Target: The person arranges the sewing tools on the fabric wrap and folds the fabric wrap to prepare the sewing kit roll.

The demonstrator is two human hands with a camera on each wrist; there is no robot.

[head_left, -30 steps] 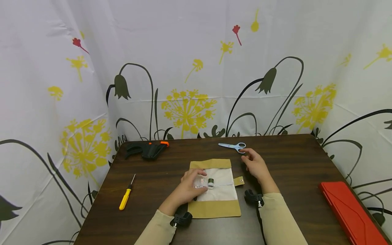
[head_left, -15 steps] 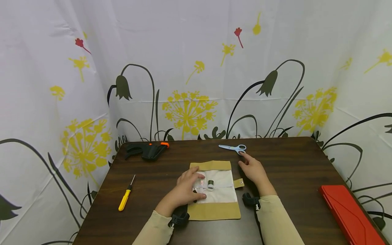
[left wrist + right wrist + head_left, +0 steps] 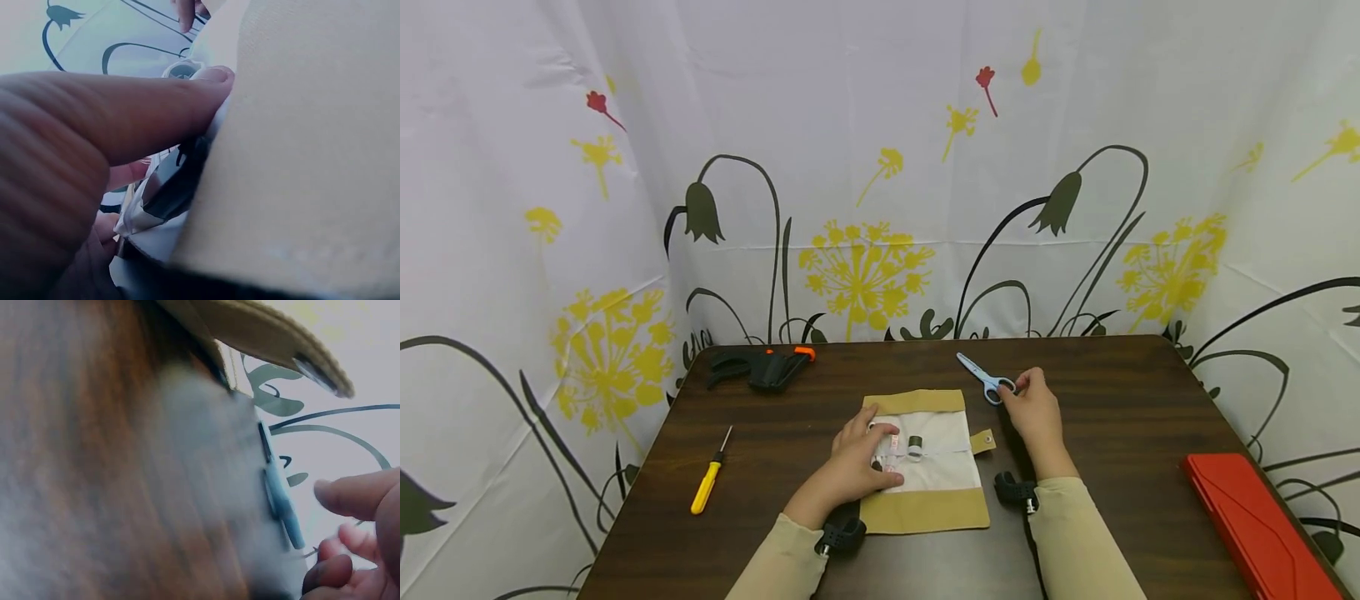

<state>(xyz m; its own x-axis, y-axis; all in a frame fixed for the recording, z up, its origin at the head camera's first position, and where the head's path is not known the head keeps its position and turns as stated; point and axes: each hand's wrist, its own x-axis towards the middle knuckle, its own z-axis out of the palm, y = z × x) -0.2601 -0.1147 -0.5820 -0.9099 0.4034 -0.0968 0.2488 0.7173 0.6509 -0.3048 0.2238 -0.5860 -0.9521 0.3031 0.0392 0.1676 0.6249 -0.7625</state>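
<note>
A tan fabric pouch (image 3: 924, 510) with white lining lies unfolded on the table. A small dark-green and white spool-like item (image 3: 915, 447) and a clear packet (image 3: 892, 444) rest on the lining. My left hand (image 3: 853, 468) rests on the pouch's left side, thumb (image 3: 187, 97) and fingers spread apart and pressing near the packet. Light-blue scissors (image 3: 985, 379) lie beyond the pouch's upper right corner, blades pointing away to the left. My right hand (image 3: 1033, 414) has its fingertips right at the handle loops. The right wrist view shows its thumb (image 3: 356, 490) apart from the scissors (image 3: 281, 500).
A black trigger clamp (image 3: 763, 367) with orange parts lies at the table's back left. A yellow-handled screwdriver (image 3: 707, 479) lies on the left. A red case (image 3: 1262, 521) sits along the right edge. The pouch's snap tab (image 3: 982, 442) sticks out to the right.
The scissors have slid right and toward me, and their blades have turned to point farther away. My right hand has drawn back slightly with them. My left hand stays on the pouch.
</note>
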